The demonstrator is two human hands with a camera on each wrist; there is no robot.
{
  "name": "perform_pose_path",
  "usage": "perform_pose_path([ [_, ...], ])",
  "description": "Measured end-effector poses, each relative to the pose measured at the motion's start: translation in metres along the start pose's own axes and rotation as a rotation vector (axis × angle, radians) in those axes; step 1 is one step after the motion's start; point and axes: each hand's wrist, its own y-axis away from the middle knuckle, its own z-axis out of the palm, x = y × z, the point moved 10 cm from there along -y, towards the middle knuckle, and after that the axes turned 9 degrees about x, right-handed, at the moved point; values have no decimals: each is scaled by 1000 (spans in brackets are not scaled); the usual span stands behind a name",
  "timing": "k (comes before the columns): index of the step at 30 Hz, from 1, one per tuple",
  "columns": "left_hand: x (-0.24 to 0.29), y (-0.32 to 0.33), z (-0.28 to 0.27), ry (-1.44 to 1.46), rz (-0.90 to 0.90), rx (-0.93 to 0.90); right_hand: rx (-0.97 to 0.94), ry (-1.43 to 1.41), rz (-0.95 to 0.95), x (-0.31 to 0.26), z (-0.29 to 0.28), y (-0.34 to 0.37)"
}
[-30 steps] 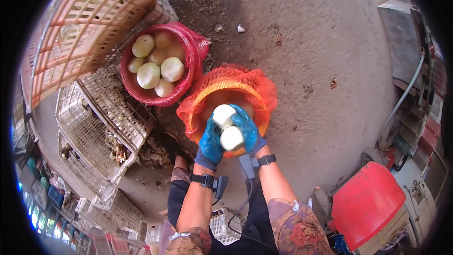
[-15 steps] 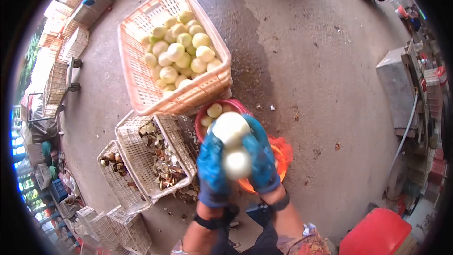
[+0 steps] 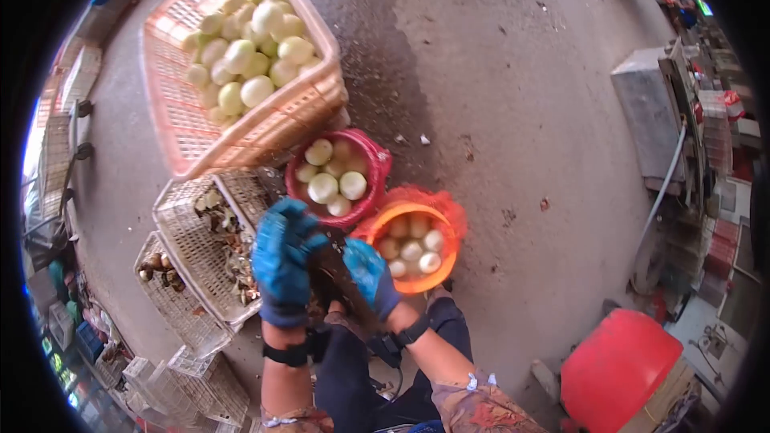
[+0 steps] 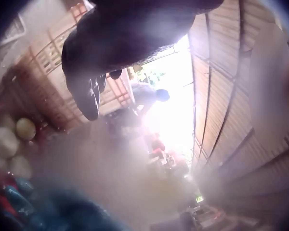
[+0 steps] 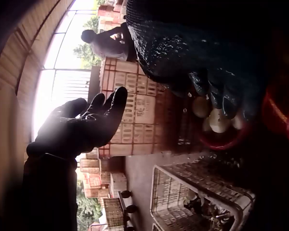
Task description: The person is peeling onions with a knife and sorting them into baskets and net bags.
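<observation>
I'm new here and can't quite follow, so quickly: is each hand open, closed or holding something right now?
Left hand: open, fingers relaxed, holding nothing.
Right hand: open, with nothing visible in its grasp.

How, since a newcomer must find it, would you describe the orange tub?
Start at the big peach-coloured crate heaped with pale round produce. By its near side sits a pinkish-red tub; the next tub along, farther from the crate, is the orange tub. Its bright orange rim sets it apart from that redder neighbour.
</observation>
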Motion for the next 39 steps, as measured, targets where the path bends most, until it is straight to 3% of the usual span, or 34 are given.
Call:
perform_pose_path([
  [1, -61, 9, -4, 11, -186, -24, 68, 37, 327, 75, -4, 52],
  [2, -133, 18, -23, 18, -367, -12, 163, -72, 516, 134, -26, 94],
  [3, -242, 44, -49, -32, -625, 26, 297, -207, 700, 201, -45, 146],
  [5, -326, 62, -70, -185, -736, 125, 589, -489, 960, 291, -84, 212],
  [7, -358, 55, -70, -297, -638, 207, 600, -278, 935, 300, -111, 192],
  [8, -365, 43, -68, -367, -560, 234, 462, 75, 798, 272, -125, 154],
  [10, -400, 27, -82, -298, -582, 325, 159, 455, 885, 281, -124, 133],
  [12, -449, -9, -112, -305, -507, 334, 213, 481, 822, 309, -114, 141],
  [14, -467, -31, -116, -86, -490, 376, 278, 560, 849, 307, -109, 137],
  [17, -500, -55, -130, -113, -512, 245, 9, 729, 824, 302, -93, 119],
  [20, -498, -57, -123, -168, -619, 180, 242, -111, 936, 302, -100, 117],
  [21, -481, -55, -114, -274, -589, 182, 390, -227, 886, 306, -106, 119],
  [24, -462, -39, -90, -331, -749, 144, 367, -238, 1002, 329, -109, 125],
  [25, -446, -30, -84, -437, -841, 201, 269, -242, 1054, 363, -98, 137],
  [28, -506, -52, -107, -38, -658, 57, 226, -215, 1021, 365, -95, 128],
  [31, -487, -38, -87, 182, -744, 151, 248, -445, 1023, 340, -88, 122],
  [36, -469, -31, -62, 261, -774, 120, 350, -387, 1017, 325, -91, 112],
  [37, -474, -31, -64, 270, -796, 114, 336, -397, 1108, 330, -88, 114],
  [39, -480, -34, -70, 184, -753, 106, 378, -292, 1041, 320, -93, 108],
])
